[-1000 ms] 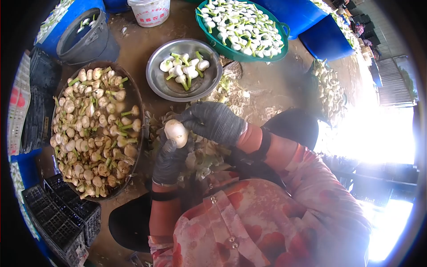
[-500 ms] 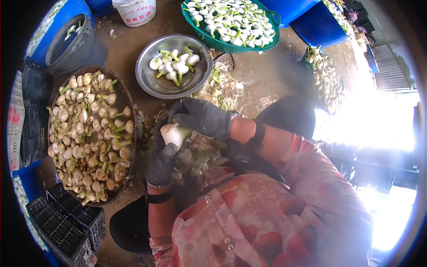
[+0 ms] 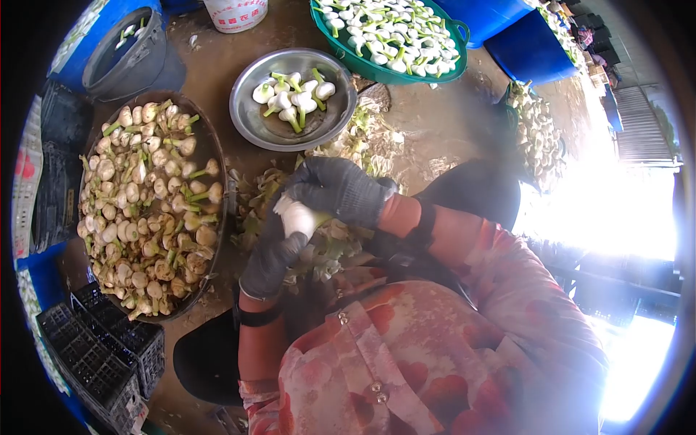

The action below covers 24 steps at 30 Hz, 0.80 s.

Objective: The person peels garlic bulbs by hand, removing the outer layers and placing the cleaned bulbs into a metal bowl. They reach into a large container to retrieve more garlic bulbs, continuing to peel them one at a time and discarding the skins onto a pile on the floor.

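In dark gloves, both my hands are on one white garlic bulb (image 3: 297, 218) with a short green stem, held over a heap of peeled husks (image 3: 330, 246). My left hand (image 3: 272, 262) is closed around the bulb from the near side, thumb along it. Curled over its far side, my right hand (image 3: 341, 190) has its fingers against the bulb's skin; its fingertips are partly hidden. Just beyond the hands sits a steel bowl (image 3: 243, 123) with several clean white bulbs. To the left, a wide round tub (image 3: 220, 156) holds many brownish, unpeeled garlic bulbs.
A green basin (image 3: 370, 71) full of white garlic stands at the back. Behind are a white bucket (image 3: 238, 16), a grey bucket (image 3: 163, 69) and blue tubs (image 3: 522, 47). Black crates (image 3: 109, 355) lie at lower left. More garlic (image 3: 536, 134) is heaped at right.
The garlic bulb has turned in my hands and shows a whiter surface. My right hand has shifted slightly over it. The whole view has moved a little.
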Motion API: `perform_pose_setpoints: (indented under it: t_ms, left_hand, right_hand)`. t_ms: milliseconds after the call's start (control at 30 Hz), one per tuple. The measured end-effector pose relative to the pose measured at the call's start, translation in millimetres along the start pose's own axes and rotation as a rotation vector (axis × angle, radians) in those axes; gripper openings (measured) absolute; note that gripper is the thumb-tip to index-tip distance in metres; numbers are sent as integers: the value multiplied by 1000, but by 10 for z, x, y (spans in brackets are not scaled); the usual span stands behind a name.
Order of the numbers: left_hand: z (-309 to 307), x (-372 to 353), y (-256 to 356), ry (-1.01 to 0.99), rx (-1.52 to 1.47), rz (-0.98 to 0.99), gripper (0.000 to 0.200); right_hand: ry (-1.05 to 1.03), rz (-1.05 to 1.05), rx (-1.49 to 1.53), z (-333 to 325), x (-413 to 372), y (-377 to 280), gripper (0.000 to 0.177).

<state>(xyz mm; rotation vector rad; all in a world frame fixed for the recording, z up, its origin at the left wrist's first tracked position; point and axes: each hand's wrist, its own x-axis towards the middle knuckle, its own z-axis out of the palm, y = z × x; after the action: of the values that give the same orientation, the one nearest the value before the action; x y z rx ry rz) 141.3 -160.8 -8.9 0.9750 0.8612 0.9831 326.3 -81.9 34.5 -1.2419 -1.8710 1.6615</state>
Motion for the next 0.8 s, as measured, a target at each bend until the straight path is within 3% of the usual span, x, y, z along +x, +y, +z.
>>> perform_pose_setpoints:
  t_ms: [100, 200, 233, 300, 367, 467, 533, 600, 633, 667, 700, 733, 767, 800]
  left_hand:
    - [-7, -17, 31, 45, 300, 107, 87]
    - [-13, -43, 112, 114, 369, 182, 79]
    - [-24, -31, 105, 122, 347, 199, 76]
    - [-28, 8, 92, 129, 300, 232, 69]
    - [-54, 41, 112, 82, 489, 172, 66]
    - [-70, 65, 134, 58, 870, 90, 65]
    - [44, 35, 77, 194, 785, 237, 63]
    - [67, 55, 40, 275, 722, 360, 58]
    - [59, 69, 17, 303, 696, 415, 55]
    - [70, 65, -33, 343, 272, 314, 50]
    - [102, 50, -111, 369, -151, 207, 46]
    - [99, 50, -185, 384, -572, 92, 42]
    - [2, 59, -247, 430, 184, 105, 32]
    - [-31, 54, -352, 501, 149, 99, 29]
  right_hand:
    - [19, 4, 208, 23, 101, 142, 35]
    - [13, -72, 197, -34, 98, 221, 43]
    - [-21, -108, 12, -65, 54, 240, 51]
    - [-18, -67, -125, -41, -45, 168, 50]
    - [-7, -34, -316, -30, -51, 179, 47]
    - [83, -172, -534, 5, -70, 175, 47]
    - [101, -499, -770, -40, 90, 604, 41]
    - [65, -346, -698, -74, 206, 611, 40]
    - [22, -29, -499, -79, 241, 571, 41]
    - [-21, 281, -293, -85, 267, 523, 43]
    - [-16, 272, -232, -84, 224, 503, 39]
    - [-42, 100, -351, -56, 204, 623, 39]
    - [-70, -75, -468, -3, 207, 838, 39]
    - [-180, -143, -604, 24, 151, 733, 38]
